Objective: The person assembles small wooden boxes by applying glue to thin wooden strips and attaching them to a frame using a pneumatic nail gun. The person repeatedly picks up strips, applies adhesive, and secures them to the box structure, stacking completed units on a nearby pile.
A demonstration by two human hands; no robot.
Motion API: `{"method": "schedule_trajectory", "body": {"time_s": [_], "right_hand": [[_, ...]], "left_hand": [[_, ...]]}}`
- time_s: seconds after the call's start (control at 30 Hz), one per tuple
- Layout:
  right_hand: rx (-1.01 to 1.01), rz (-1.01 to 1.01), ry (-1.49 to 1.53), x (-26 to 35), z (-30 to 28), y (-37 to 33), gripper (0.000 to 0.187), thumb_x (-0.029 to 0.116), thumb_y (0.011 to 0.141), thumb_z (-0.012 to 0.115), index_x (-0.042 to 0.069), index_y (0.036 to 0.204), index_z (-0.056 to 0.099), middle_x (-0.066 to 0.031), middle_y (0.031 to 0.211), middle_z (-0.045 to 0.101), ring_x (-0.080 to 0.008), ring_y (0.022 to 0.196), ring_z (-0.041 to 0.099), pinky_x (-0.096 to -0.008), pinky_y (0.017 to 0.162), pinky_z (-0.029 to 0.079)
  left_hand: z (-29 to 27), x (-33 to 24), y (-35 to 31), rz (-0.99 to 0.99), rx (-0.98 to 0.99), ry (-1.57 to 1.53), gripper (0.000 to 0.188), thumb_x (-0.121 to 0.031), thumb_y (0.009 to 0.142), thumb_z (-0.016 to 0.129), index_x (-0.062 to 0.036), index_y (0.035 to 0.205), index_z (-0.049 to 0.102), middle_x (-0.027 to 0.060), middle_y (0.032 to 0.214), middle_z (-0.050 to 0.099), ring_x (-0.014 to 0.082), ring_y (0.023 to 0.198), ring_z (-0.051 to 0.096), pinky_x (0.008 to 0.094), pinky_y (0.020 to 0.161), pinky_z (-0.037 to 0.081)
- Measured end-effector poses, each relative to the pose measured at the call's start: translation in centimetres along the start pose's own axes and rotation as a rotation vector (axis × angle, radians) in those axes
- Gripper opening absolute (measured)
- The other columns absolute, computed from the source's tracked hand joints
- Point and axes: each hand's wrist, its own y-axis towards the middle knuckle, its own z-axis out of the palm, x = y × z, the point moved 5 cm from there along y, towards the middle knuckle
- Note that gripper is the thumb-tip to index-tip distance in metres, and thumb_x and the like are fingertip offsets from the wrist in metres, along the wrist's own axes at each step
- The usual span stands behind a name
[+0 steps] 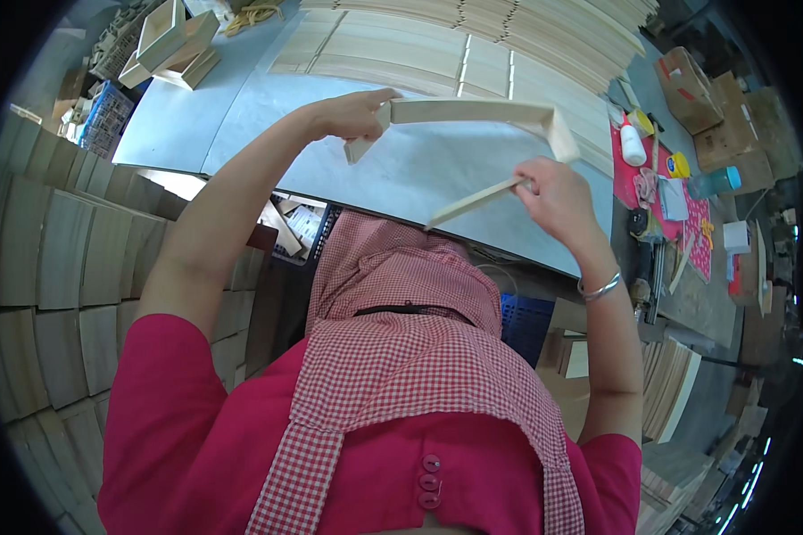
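Note:
My left hand (355,116) is closed around the left corner of a partly formed wooden box frame (473,111), made of pale thin strips. The frame's long side runs rightward from that hand and bends at a far right corner. My right hand (555,198) is closed on one end of a pale wood strip (473,204), whose other end points left toward the table's near edge. Whether this strip joins the rest of the frame is hidden behind my right hand. The frame is held over the grey-white table (348,183).
Grooved wood strips (473,36) lie stacked along the table's back. Small wooden boxes (165,40) are piled at the back left. On the right are a white bottle (632,144), a yellow-lidded jar (677,165) and a teal bottle (714,183). Wood blocks (62,259) are stacked at left.

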Motion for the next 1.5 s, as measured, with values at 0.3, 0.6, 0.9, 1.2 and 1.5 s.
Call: {"method": "schedule_trajectory", "body": {"time_s": [0.3,0.6,0.9,1.2,1.5], "right_hand": [[-0.246,-0.146,0.298,3.8,5.9,-1.1,0.016,0.013,0.083,0.076,0.005,0.091,0.065,-0.0101,0.092,0.063,-0.0328,0.083,0.065,-0.0422,0.074,0.051],[-0.321,-0.155,0.202,2.9,6.9,-1.0,0.018,0.013,0.083,0.077,0.005,0.093,0.065,-0.0108,0.089,0.067,-0.0327,0.085,0.066,-0.0417,0.074,0.052],[-0.305,-0.146,0.218,2.9,7.0,-0.9,0.019,0.012,0.082,0.077,0.004,0.094,0.063,-0.0100,0.088,0.066,-0.0319,0.085,0.065,-0.0413,0.073,0.050],[-0.304,-0.222,0.112,6.6,6.1,1.0,0.031,0.027,0.078,0.081,0.007,0.091,0.061,-0.0075,0.088,0.063,-0.0271,0.082,0.062,-0.0394,0.074,0.045],[-0.516,-0.054,0.125,12.5,10.3,5.5,0.042,0.037,0.071,0.084,0.012,0.072,0.051,-0.0031,0.071,0.052,-0.0234,0.067,0.057,-0.0376,0.060,0.047]], "left_hand": [[3.2,0.9,0.7,0.119,-0.109,-0.349,0.044,-0.031,0.095,0.068,-0.0097,0.132,0.057,0.0029,0.093,0.063,0.0099,0.065,0.052,0.0269,0.055,0.043],[4.5,2.5,-0.2,0.244,-0.116,-0.465,0.076,-0.044,0.095,0.069,-0.0157,0.156,0.035,0.0114,0.128,0.059,0.0124,0.075,0.056,0.0288,0.065,0.049],[5.7,4.0,-2.1,0.287,0.027,-0.451,0.118,-0.005,0.069,0.090,-0.0244,0.163,0.022,0.0138,0.155,0.041,0.0128,0.086,0.062,0.0279,0.082,0.058],[5.6,3.6,-2.3,0.491,-0.198,-0.325,0.094,-0.002,0.072,0.084,-0.0181,0.155,0.042,0.0146,0.153,0.042,0.0119,0.076,0.063,0.0267,0.074,0.059],[5.6,3.4,-2.5,0.484,-0.228,-0.300,0.095,0.006,0.069,0.079,-0.0173,0.154,0.043,0.0142,0.159,0.037,0.0128,0.081,0.060,0.0268,0.074,0.057]]}}
